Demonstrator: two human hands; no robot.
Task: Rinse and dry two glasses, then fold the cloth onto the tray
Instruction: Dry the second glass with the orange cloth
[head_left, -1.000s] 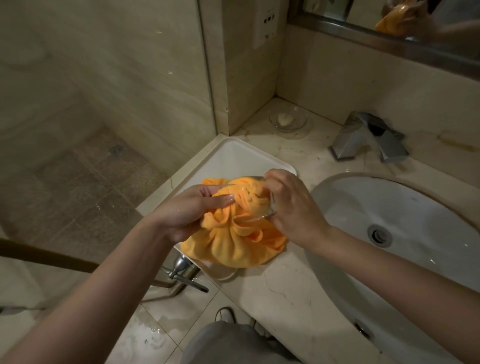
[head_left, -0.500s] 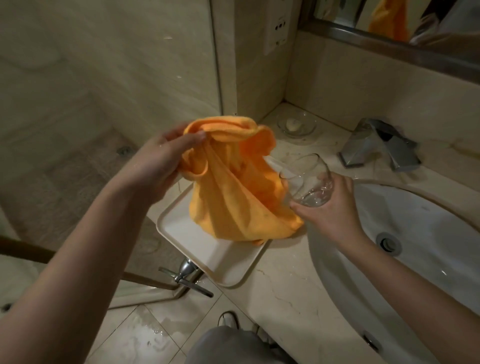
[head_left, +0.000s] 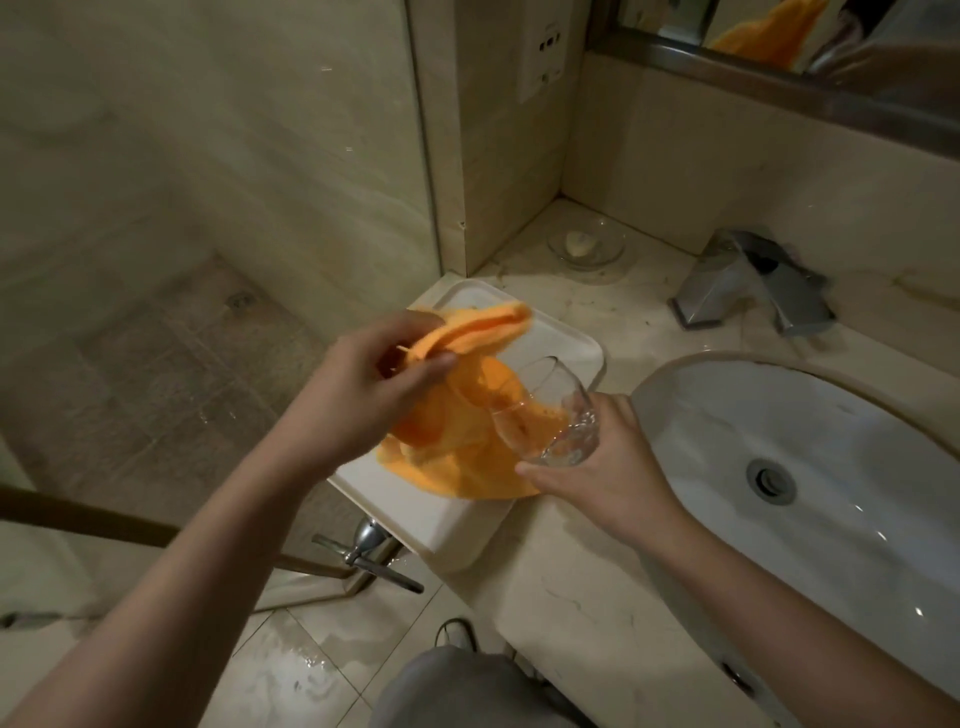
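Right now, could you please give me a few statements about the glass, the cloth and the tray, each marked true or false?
1. The right hand holds the glass near its base. True.
2. The glass stands upright on the tray. False: it is tilted in the right hand's grip, with its mouth toward the cloth.
3. The left hand pinches the orange cloth. True.
4. The cloth lies neatly folded on the tray. False: it hangs bunched from the left hand, its lower part on the tray.
5. Water runs from the faucet. False: no stream shows.
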